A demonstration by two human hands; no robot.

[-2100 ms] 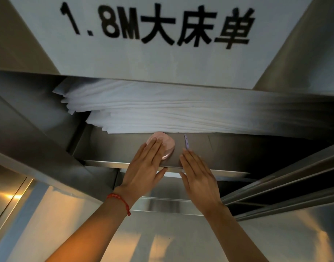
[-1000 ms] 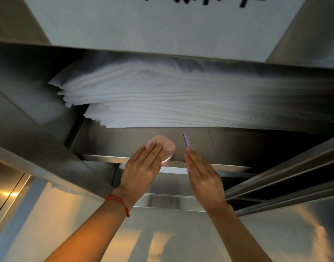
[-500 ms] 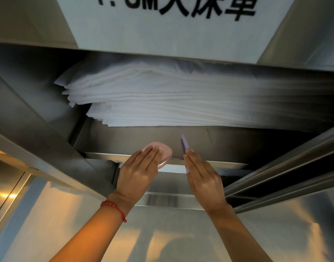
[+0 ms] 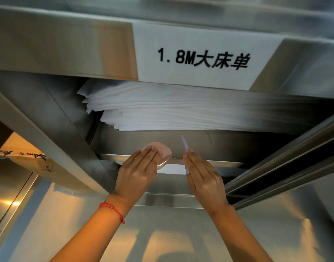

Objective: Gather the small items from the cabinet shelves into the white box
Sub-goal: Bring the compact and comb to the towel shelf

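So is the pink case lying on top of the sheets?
No, the pink case sits on the shelf edge below the sheets, under the left hand.

Folded white sheets (image 4: 181,110) stacked at shelf back; white label (image 4: 204,57) reading "1.8M大床单" on rail above
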